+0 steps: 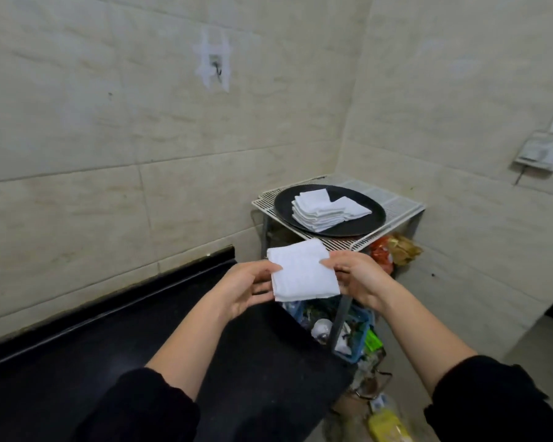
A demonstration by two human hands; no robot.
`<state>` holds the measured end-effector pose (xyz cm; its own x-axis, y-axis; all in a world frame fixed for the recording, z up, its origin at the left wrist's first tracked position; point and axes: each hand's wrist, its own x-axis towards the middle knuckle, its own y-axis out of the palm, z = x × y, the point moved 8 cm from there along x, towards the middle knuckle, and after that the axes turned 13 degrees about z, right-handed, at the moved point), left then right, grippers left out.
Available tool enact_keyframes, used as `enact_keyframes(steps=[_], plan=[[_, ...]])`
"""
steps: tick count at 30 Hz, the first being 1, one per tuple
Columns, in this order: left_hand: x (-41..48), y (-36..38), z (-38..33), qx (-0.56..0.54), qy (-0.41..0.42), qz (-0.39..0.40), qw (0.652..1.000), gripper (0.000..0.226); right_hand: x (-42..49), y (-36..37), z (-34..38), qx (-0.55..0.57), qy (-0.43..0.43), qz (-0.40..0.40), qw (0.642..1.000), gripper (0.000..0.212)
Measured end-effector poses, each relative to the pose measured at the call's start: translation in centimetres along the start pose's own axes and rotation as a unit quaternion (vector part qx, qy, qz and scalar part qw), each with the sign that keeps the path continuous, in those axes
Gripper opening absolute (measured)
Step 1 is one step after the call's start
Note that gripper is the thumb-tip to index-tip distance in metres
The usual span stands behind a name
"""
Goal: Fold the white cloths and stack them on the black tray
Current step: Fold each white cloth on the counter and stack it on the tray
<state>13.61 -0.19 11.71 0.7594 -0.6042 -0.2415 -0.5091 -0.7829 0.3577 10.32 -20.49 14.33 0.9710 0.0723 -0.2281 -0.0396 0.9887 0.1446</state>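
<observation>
Folded white cloth [302, 272] held in the air between both hands, above the far end of the black counter [125, 362] and just in front of the white wire rack [399, 204]. Roughly square, folded flat into several layers, soft and slightly nubbly on the surface, with fairly even edges and a lower right corner hanging a little loose. Left hand [246, 285] pinching the cloth's left edge, thumb on top and fingers curled beneath. Right hand [358, 275] pinching the right edge the same way, thumb tip on the upper face. Black sleeves [147, 406] pushed up both forearms.

Further back, on top of the rack, a round black tray [284, 205]. On the tray, a neat stack of folded white cloths [313, 207], with many layers visible along its near side and corners roughly lined up. Just beside the stack on the right, touching or overlapping it, one more folded cloth [355, 208], flat on the tray and much lower than the stack.

Beneath the rack, a blue basket [361, 330] crowded with small items too jumbled to name. Orange and tan snack bags [387, 250] by the rack's right side. Pale tiled walls behind, with a small hook [217, 67] taped to the left one
</observation>
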Motion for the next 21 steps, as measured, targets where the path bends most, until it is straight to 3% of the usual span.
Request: enact_keyframes(steps=[3, 9, 15, 19, 21], plan=[[4.4, 1.7, -2.1, 0.018, 0.000, 0.012, 1.000, 0.010, 2.2, -3.6, 2.4, -0.021, -0.004, -0.002, 1.000, 0.026], [12.0, 6.1, -6.8, 0.057, 0.027, 0.023, 0.998, 0.006, 6.5, -10.8, 7.3, -0.028, -0.022, -0.018, 0.999, 0.026], [19.7, 9.6, -10.9, 0.101, 0.059, -0.036, 0.992, 0.017, 12.4, -18.1, 12.1, -0.045, -0.038, -0.003, 0.998, 0.024], [25.4, 11.4, -13.1, 0.131, 0.084, -0.078, 0.985, 0.006, 17.6, -23.3, 14.8, -0.059, -0.035, 0.009, 0.998, 0.021], [27.8, 11.7, -13.7, 0.150, 0.092, -0.114, 0.978, 0.011, 20.2, -25.3, 15.6, -0.065, -0.031, 0.017, 0.997, 0.022]])
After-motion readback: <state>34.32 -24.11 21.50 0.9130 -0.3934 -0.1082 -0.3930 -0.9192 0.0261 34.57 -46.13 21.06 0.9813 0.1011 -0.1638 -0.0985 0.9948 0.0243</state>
